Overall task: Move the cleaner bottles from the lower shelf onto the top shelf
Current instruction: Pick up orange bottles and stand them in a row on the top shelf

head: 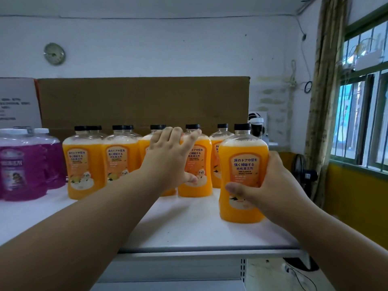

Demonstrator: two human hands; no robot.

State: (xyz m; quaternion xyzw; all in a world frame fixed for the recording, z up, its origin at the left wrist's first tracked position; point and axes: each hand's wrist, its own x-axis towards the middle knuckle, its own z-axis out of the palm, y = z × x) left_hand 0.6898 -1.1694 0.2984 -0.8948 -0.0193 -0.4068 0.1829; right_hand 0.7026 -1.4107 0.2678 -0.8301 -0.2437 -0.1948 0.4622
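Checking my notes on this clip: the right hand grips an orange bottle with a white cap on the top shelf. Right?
Not quite. The head view shows the orange bottle in the right hand has a black cap, not white. It does stand on the top shelf.

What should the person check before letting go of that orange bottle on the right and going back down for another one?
1. Bottle in the right hand standing on the top shelf: ok, the orange bottle is upright with its base on the white surface.
2. Far enough from the front edge: ok, bare shelf shows in front of it.
3. Cap on: ok, the black cap is in place.
4. Lined up with the row of orange bottles: not ok, it stands forward of the row.
5. Left hand steadying its bottle: ok, fingers are wrapped round a bottle in the row.
6. Bottles left on the lower shelf: cannot tell, that shelf is out of view.
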